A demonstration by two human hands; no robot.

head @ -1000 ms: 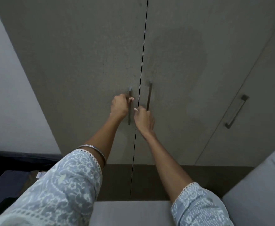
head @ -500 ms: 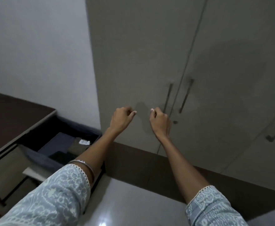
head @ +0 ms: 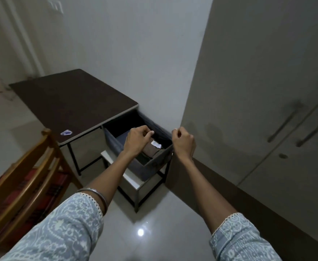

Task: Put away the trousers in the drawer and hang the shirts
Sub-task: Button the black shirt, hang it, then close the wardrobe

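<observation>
Looking down into a room corner. Left hand (head: 137,140) raised in front of the open drawer (head: 154,166), fingers curled in toward the thumb, nothing visible in the grasp; impossible to tell whether touching anything below. Right hand (head: 183,144) level with it, just right of the drawer's near corner, seen from the back, fingers folded under in a loose fist, holding nothing either. Thin metal bangle (head: 96,192) on the left wrist, pale blue patterned sleeves (head: 64,228) on both forearms. Drawer of grey fabric, pulled out from under the dark brown table top (head: 69,102), above a white shelf (head: 131,179) in a black frame. Inside, folded trousers (head: 149,150) in brown with a small white label (head: 156,144) on top, lying toward the right side; a dark blue folded piece (head: 121,138) beside them on the left, partly hidden by the left hand. Small blue and white sticker (head: 66,132) near the table's front edge. Wooden chair (head: 28,166) with a red cushion at lower left. Grey wardrobe (head: 258,91) on the right, doors closed, long bar handles (head: 284,125) side by side. Glossy pale floor tiles (head: 154,213) below, with a bright spot of reflected light.
</observation>
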